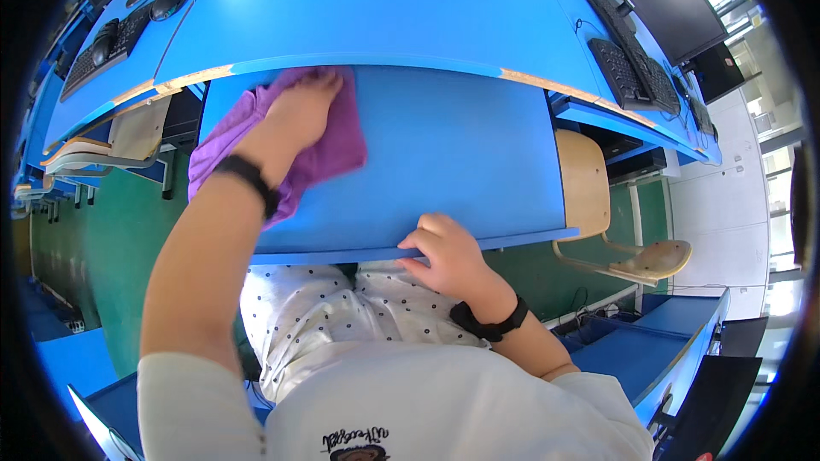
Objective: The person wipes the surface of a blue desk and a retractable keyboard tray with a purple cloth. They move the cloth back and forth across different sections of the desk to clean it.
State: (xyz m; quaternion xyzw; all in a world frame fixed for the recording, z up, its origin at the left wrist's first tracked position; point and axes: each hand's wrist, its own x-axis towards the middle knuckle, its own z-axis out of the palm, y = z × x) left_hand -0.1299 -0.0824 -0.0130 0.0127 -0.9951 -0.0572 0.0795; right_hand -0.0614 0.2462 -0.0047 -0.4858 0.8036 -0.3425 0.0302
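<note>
A purple cloth (333, 149) lies bunched and spread over the back left part of a blue pull-out keyboard tray (444, 154). My left hand (306, 109) presses down on this cloth, its fingers curled over the fabric near the tray's back edge. Part of the cloth hangs out past my left forearm toward the tray's left side. At the tray's front lip, my right hand (448, 252) grips the raised edge, thumb below and fingers on top. Both wrists wear black bands.
Above the tray is a blue desktop (367, 4) with a chipped front edge. Keyboards and a mouse (169, 2) sit at far left; more keyboards (619, 72) and a monitor (658, 0) are at right. Wooden chairs (583, 183) stand on both sides over the green floor.
</note>
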